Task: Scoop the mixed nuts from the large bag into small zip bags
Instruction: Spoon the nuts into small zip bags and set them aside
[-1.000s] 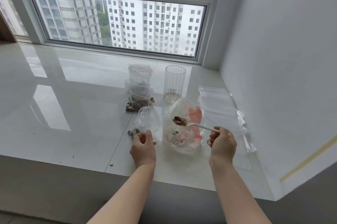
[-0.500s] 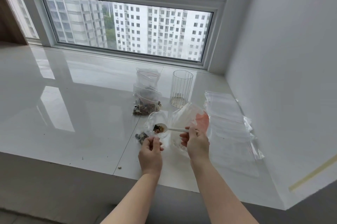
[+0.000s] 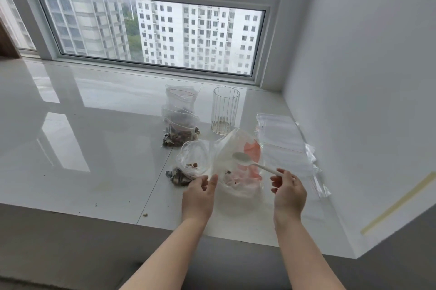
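Refilling looks to be the step in hand, judged from an empty spoon poised over the large bag. White glossy surface (image 3: 94, 148) under the window carries everything. Stack of flat unused zip bags (image 3: 283, 145) lies at far right, near the wall. Large bag (image 3: 238, 171), clear with orange-red print, stands slumped and open just beside them; few nuts visible low inside. Ribbed clear glass (image 3: 225, 110) stands behind it. Two filled small zip bags (image 3: 180, 122) stand left of the glass. Small zip bag being filled (image 3: 193, 160) sits just left of the large bag, mouth open, a little pile of nuts at its bottom. Left hand (image 3: 199, 195) pinches the near edge where the two bags meet. Right hand (image 3: 289, 191) grips the white spoon (image 3: 247, 160) by its handle end, bowl empty above the large bag's opening. Next move likely calls for dipping deep, since stock is low, then a level carry leftward.
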